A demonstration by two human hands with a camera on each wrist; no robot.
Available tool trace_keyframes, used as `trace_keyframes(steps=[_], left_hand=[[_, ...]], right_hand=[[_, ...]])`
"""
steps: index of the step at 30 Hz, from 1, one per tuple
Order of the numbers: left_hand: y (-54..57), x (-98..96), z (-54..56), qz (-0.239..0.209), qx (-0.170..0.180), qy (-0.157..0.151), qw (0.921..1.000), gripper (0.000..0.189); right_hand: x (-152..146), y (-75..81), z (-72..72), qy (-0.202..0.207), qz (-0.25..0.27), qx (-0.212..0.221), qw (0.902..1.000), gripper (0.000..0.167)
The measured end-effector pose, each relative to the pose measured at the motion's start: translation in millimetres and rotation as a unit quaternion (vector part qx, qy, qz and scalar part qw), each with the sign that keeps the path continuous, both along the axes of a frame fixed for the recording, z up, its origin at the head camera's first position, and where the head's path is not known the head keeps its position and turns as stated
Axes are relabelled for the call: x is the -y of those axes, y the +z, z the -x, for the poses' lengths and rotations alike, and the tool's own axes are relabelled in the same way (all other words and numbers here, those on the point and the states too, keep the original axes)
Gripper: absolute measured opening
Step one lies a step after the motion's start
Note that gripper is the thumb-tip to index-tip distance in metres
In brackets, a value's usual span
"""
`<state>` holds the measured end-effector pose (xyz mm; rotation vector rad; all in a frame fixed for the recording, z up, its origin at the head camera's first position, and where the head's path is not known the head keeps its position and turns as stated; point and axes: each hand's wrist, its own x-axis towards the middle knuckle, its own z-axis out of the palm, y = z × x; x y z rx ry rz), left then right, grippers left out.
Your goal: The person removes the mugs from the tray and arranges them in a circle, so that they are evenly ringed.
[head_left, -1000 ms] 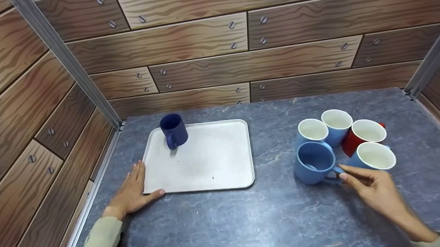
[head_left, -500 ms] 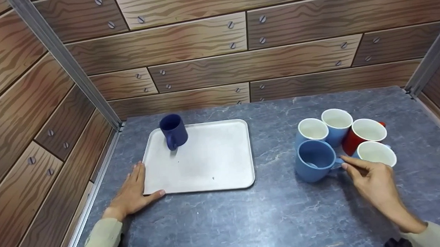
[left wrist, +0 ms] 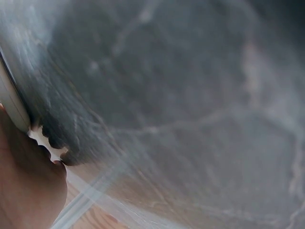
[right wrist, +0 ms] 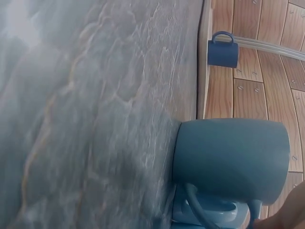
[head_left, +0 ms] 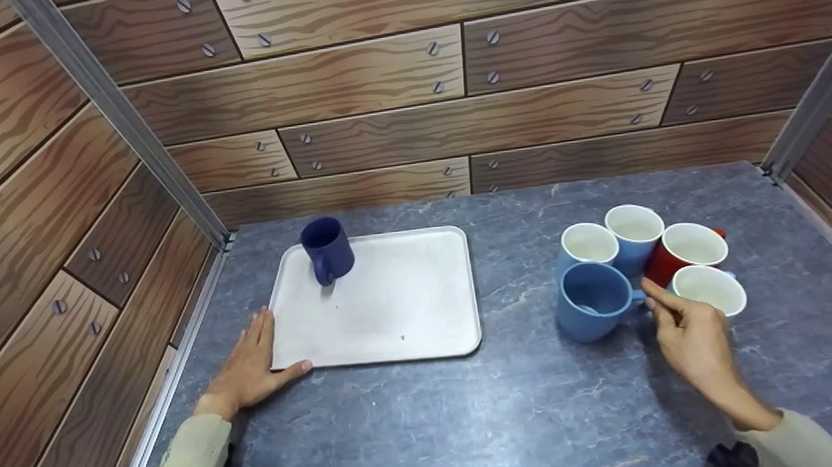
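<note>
My right hand [head_left: 698,340] pinches the handle of a blue mug [head_left: 590,321] with thumb and fingertips. The mug stands upright at the near left of a cluster of mugs; in the right wrist view its side [right wrist: 231,155] shows, base at the tabletop. My left hand [head_left: 250,370] lies flat at the near left corner of a white tray [head_left: 398,304], thumb along the front edge and fingers along the left edge. Upright at the tray's far left corner is a dark blue mug [head_left: 333,255], its handle facing me.
Behind the held mug stand two light blue mugs with white insides, one nearer [head_left: 588,247] and one farther [head_left: 633,227]. A red mug [head_left: 694,246] and another blue mug [head_left: 710,291] are right beside my right hand. Wood-patterned walls [head_left: 384,143] enclose the grey marbled table [head_left: 466,421].
My right hand has shifted slightly left and away from me, and the mug's handle has swung a little toward the back. My left hand, the tray and the dark blue mug stay put.
</note>
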<state>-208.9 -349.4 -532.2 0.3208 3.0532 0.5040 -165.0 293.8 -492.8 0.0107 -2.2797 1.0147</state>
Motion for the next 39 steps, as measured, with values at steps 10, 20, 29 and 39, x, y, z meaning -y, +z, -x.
trace_keyframes(steps=[10, 20, 29, 39], left_hand=[[-1.9, 0.9, 0.7, 0.005, 0.004, 0.002, 1.0, 0.127], [-2.5, 0.4, 1.0, 0.005, 0.002, 0.003, 1.0, 0.127], [0.3, 0.7, 1.8, 0.009, 0.007, 0.003, 0.9999, 0.127], [-0.2, -0.6, 1.7, 0.008, 0.014, 0.008, 0.9998, 0.128]], right_hand=[[6, -4.0, 6.0, 0.017, 0.027, 0.016, 0.9994, 0.033], [12, 11.1, -8.7, 0.083, 0.014, 0.025, 0.9961, 0.042], [36, 54.8, 5.0, 0.135, 0.018, -0.058, 0.9889, 0.037], [99, 81.5, 39.8, 0.231, 0.006, 0.026, 0.9725, 0.04]])
